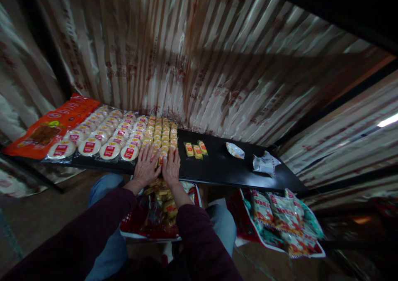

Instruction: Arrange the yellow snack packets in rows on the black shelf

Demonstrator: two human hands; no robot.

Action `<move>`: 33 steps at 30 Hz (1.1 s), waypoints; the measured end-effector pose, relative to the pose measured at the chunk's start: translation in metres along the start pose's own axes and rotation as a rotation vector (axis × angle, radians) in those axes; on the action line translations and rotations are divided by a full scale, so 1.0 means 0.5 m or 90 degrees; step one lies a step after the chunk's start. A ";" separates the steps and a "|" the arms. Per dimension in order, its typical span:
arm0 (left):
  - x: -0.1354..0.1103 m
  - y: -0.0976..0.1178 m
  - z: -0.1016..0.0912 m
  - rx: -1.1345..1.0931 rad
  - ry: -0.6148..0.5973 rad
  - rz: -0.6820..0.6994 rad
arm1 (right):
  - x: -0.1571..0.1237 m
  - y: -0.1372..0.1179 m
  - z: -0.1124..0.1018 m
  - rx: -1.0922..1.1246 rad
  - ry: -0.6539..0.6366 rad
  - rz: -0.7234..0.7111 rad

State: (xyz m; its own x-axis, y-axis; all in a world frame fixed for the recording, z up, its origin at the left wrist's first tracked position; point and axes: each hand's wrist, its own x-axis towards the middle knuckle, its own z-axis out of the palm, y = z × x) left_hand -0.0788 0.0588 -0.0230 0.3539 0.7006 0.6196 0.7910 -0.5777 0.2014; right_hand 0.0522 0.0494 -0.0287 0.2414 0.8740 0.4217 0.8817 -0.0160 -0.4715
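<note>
My left hand [145, 169] lies with fingers stretched over the front ends of rows of small yellow snack packets [157, 132]. Beside it, my right hand [171, 167] rests on the right-hand rows of the same packets, its fingers pointing away from me. The packets stand in tight lines on a black shelf [211, 171]. To their left run rows of round white wrapped crackers [109, 151] with red labels. Below my wrists, a red basket [129, 230] contains more yellow packets, partly hidden by my arms.
A few loose yellow packets [196, 151] lie right of my hands, then two white-and-blue wrappers [235, 150]. An orange bag [51, 127] is at the far left end. Another red basket [261, 240] with snack bags [286, 210] sits low right. Printed plastic sheeting [192, 61] hangs behind.
</note>
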 end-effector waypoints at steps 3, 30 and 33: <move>0.001 0.000 0.001 0.003 -0.006 0.002 | 0.000 -0.004 -0.003 -0.007 -0.016 0.005; -0.014 -0.002 -0.012 -0.009 0.008 0.044 | -0.041 0.012 -0.024 0.004 0.036 -0.008; -0.019 -0.006 -0.014 -0.006 0.006 0.063 | -0.051 0.017 -0.028 0.028 0.045 -0.023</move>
State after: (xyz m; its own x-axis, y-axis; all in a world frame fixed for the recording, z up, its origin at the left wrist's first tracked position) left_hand -0.0881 0.0509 -0.0244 0.4255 0.6362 0.6436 0.7474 -0.6480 0.1464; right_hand 0.0594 0.0200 -0.0326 0.2397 0.8368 0.4922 0.8719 0.0374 -0.4882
